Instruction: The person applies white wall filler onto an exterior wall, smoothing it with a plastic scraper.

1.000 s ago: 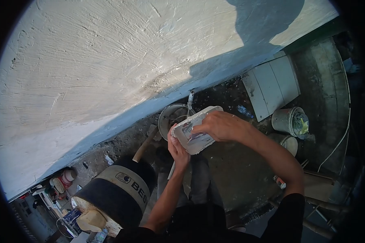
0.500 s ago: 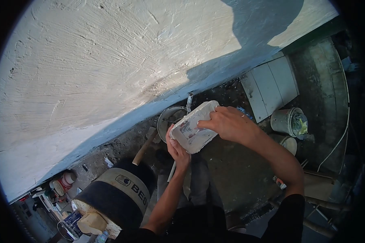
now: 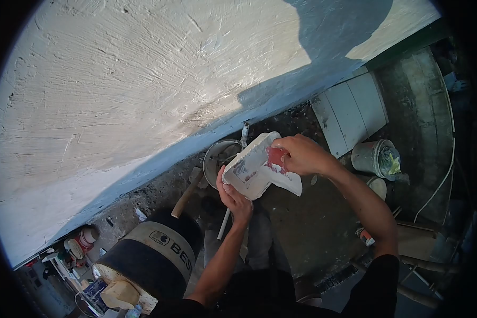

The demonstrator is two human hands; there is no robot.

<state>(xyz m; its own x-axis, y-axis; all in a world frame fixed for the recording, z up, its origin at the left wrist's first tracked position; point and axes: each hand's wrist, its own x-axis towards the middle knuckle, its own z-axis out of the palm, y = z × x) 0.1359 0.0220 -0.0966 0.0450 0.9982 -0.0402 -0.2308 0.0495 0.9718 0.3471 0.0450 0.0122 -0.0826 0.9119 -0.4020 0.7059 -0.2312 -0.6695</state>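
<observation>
Apparently, the right hand (image 3: 303,154) pinches a red scraper (image 3: 276,158) at the edge of the tray (image 3: 247,168) the left hand (image 3: 235,202) clasps.

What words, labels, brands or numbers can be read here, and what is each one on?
"BES", on the pale band around the dark round drum; any further letters are out of sight.
Too small to read: the lettering in the dark-edged rectangular logo on that band.
Too blurred to read: any print on the small orange-and-white object on the floor.
</observation>
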